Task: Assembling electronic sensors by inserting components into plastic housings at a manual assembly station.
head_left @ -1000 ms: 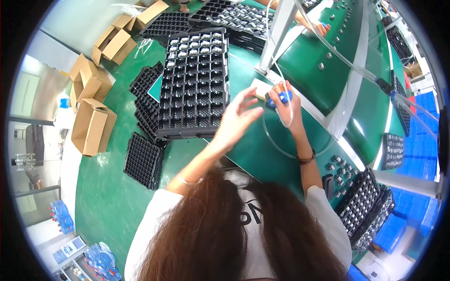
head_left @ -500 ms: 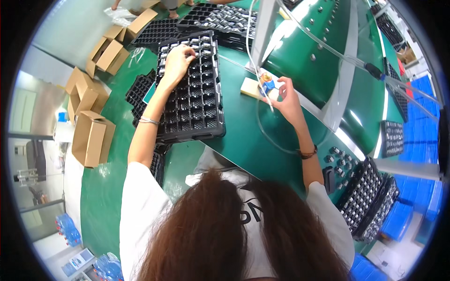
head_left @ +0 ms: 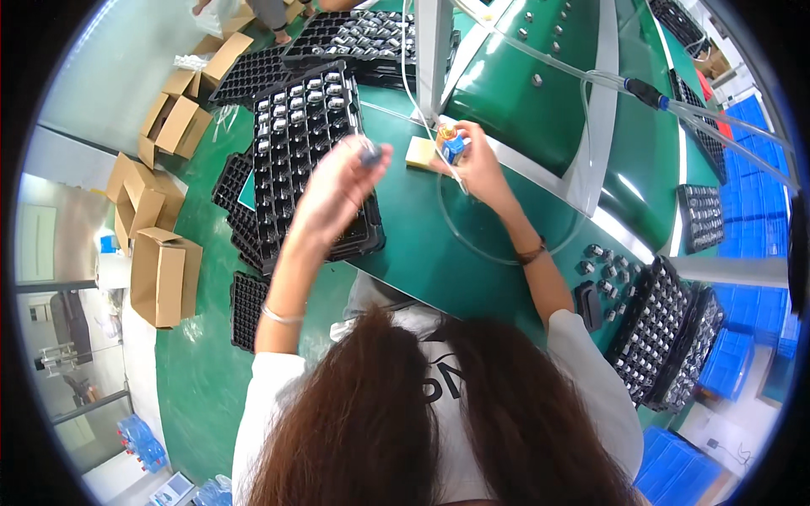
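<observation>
Left hand (head_left: 336, 184), left of frame centre: fingers closed on small grey part (head_left: 369, 153), over right edge of black tray (head_left: 287, 181). Silver parts (head_left: 314, 85) sit in tray's upper rows. Right hand (head_left: 484, 175), upper centre: fingers curled about blue fitting (head_left: 452, 147), beside yellow block (head_left: 418, 153).

Head view: left fisheye of a side-by-side pair, worn on the person's head, upright, facing steeply down and forward. Long brown hair (head_left: 354, 422) filled the lower edge, nearest the lens. Bare left hand (head_left: 332, 192) and bare right hand (head_left: 483, 175) sat farther off, above centre. Wide coverage took in open brown cardboard boxes (head_left: 158, 282) at left, blue plastic crates (head_left: 679, 464) lower right; straight edges bent near the rim.
</observation>
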Motion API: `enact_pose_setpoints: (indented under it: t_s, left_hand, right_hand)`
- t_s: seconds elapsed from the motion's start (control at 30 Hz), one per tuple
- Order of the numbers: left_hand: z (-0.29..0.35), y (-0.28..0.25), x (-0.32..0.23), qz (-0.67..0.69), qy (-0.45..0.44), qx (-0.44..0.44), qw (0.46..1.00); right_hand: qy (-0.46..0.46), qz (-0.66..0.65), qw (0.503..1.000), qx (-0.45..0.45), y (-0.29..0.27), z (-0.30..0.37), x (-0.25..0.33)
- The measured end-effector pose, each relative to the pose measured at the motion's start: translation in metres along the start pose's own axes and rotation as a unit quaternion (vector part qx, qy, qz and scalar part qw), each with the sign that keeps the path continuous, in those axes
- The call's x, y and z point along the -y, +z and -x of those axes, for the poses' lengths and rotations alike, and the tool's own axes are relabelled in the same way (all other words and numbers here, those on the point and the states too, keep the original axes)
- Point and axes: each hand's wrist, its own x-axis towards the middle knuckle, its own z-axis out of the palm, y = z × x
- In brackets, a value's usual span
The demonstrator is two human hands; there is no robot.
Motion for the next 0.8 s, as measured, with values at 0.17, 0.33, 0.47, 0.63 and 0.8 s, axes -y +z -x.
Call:
enact_pose_setpoints:
  t_s: [0.17,0.33,0.47,0.63,0.8]
  left_hand:
    - [0.016,0.022,0.070,0.103,-0.088,0.026,0.990]
    - [0.011,0.021,0.110,0.123,-0.095,-0.002,0.988]
    - [0.000,0.022,0.120,0.128,-0.106,0.009,0.986]
    - [-0.008,0.023,0.123,0.099,-0.072,-0.003,0.992]
    - [-0.026,0.022,0.142,0.081,-0.044,-0.016,0.996]
  right_hand:
    - [-0.026,0.033,0.999,-0.018,0.004,-0.030,-0.019]
    - [-0.041,0.170,0.964,-0.202,-0.056,-0.088,-0.077]
    - [-0.028,0.240,0.942,-0.234,-0.097,-0.110,-0.118]
    - [-0.001,0.276,0.933,-0.231,-0.093,-0.114,-0.129]
    - [0.026,0.313,0.918,-0.242,-0.096,-0.114,-0.126]
